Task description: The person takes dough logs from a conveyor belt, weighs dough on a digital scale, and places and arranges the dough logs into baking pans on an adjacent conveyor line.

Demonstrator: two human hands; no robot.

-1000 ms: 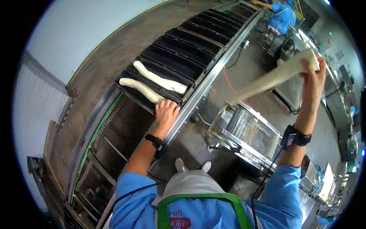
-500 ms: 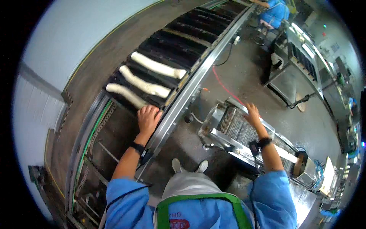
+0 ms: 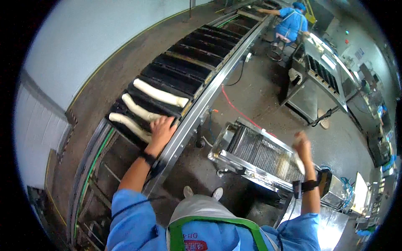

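Observation:
My left hand [image 3: 161, 133] is at the near edge of the conveyor, its fingers bent over the end of the middle long off-white piece [image 3: 138, 109]. That piece lies in a black trough, between a far off-white piece [image 3: 161, 93] and a near off-white piece [image 3: 127, 125]. My right hand [image 3: 302, 145] is closed and slightly blurred, above the right side of the metal mesh belt [image 3: 261, 152]. A long pale piece [image 3: 300, 165] extends down from it, partly hidden by the wrist.
The black-trough conveyor [image 3: 190, 55] runs away to the upper right, with a metal side rail [image 3: 201, 100]. A co-worker in blue [image 3: 291, 24] sits beside its far end. A steel table [image 3: 303, 94] stands at right, and a red hose [image 3: 238, 109] crosses the floor.
My left hand has shifted from the end of the near off-white piece to that of the middle one. My right hand has moved right, from open above the mesh to closed with the pale piece.

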